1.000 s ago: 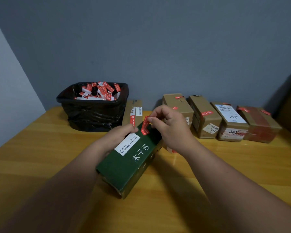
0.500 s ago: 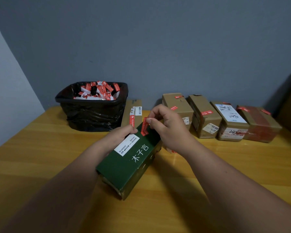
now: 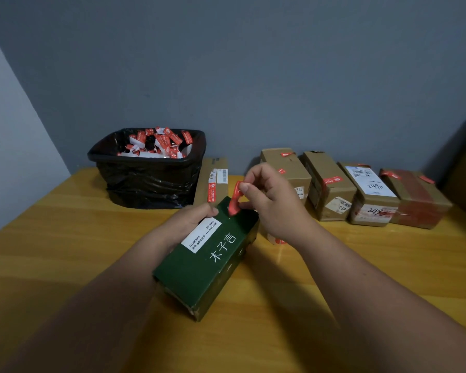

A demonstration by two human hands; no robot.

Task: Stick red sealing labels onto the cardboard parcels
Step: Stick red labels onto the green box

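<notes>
A dark green cardboard box (image 3: 207,267) with white lettering and a white sticker lies slanted on the wooden table (image 3: 65,251). My left hand (image 3: 189,222) grips its far left side. My right hand (image 3: 269,203) pinches a red sealing label (image 3: 235,200) between thumb and forefinger. The label's lower end touches the far top edge of the green box; its upper end curls up off the box.
A black-lined bin (image 3: 148,170) full of red and white label scraps stands at the back left. A flat brown parcel (image 3: 213,181) leans beside it. Several brown parcels (image 3: 331,184) with red labels line the wall at the right. Another parcel is hidden behind my right hand.
My right hand has lifted slightly, pulling the label's upper end up off the box's far edge. The left hand and the box have stayed put.
</notes>
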